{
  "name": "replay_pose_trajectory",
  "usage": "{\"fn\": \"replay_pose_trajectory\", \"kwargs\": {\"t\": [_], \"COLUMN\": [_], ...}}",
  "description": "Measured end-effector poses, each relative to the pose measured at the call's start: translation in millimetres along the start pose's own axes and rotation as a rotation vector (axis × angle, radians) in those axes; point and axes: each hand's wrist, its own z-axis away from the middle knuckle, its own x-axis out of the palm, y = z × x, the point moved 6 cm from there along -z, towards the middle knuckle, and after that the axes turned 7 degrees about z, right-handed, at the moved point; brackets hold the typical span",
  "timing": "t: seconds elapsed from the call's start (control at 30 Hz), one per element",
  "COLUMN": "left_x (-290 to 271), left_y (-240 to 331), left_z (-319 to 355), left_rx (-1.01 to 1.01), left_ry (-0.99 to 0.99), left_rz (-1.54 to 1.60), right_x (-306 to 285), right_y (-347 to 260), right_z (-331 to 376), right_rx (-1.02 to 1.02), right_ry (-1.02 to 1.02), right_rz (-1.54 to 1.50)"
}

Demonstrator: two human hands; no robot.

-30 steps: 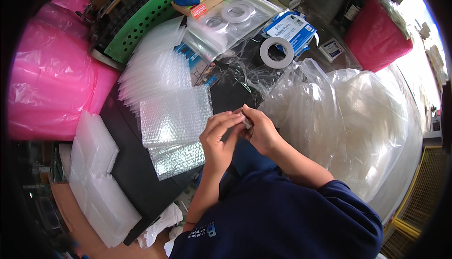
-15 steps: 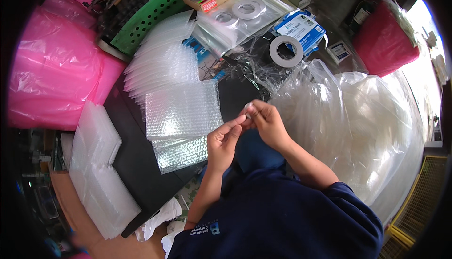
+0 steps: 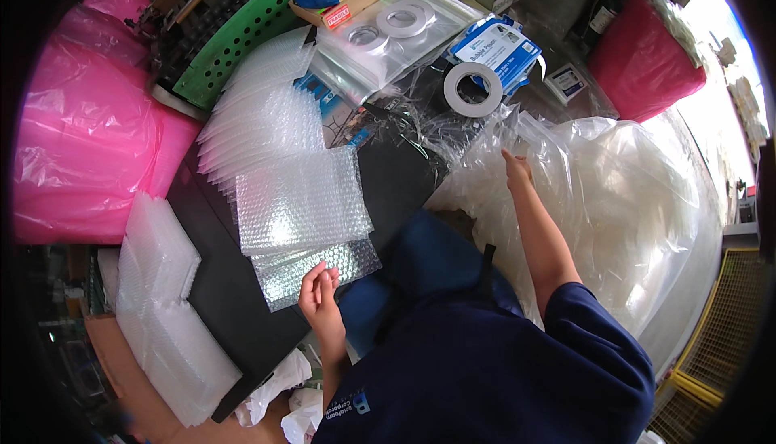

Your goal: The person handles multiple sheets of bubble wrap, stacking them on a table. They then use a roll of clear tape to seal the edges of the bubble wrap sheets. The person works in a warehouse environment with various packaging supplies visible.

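Observation:
My left hand [image 3: 322, 297] is at the near edge of the overlapping bubble wrap pouches [image 3: 303, 202], its fingers loosely bent and apart. Nothing shows in it; whether the fingertips touch the lowest pouch [image 3: 283, 276] I cannot tell. Out to the right, my right hand [image 3: 519, 171] reaches over a large clear plastic bag [image 3: 630, 202] with a finger stretched out, and I see nothing held in it. A long fan of bubble pouches [image 3: 263, 121] runs up the black table [image 3: 396, 173] beyond the left hand.
A roll of white tape [image 3: 472, 89] leans by a blue-and-white pack [image 3: 501, 48]. Further back are more tape rolls on clear film [image 3: 356, 68] and a cardboard box [image 3: 335, 9] with blue tape. Stacked bubble pouches [image 3: 158, 282] and pink bags [image 3: 81, 137] stand left.
My hands were together in front of me, pinching a small whitish piece. They have parted: the left moved down and left to the pouches, the right up and right over the clear bag.

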Motion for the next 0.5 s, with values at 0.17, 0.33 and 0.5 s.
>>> {"fn": "replay_pose_trajectory", "kwargs": {"t": [0.17, 0.33, 0.5], "left_x": [-4, 15, 1], "left_y": [4, 36, -24], "left_z": [11, -11, -85], "left_rx": [0.022, 0.387, 0.539], "left_ry": [0.083, -0.102, -0.141], "left_rz": [0.016, -0.699, -1.372], "right_x": [42, 42, 38], "right_y": [15, -27, -151], "right_z": [-46, 4, 176], "right_rx": [0.128, -0.22, -1.218], "right_ry": [-0.343, 0.158, 0.406], "right_rz": [-0.586, -0.28, 0.104]}}
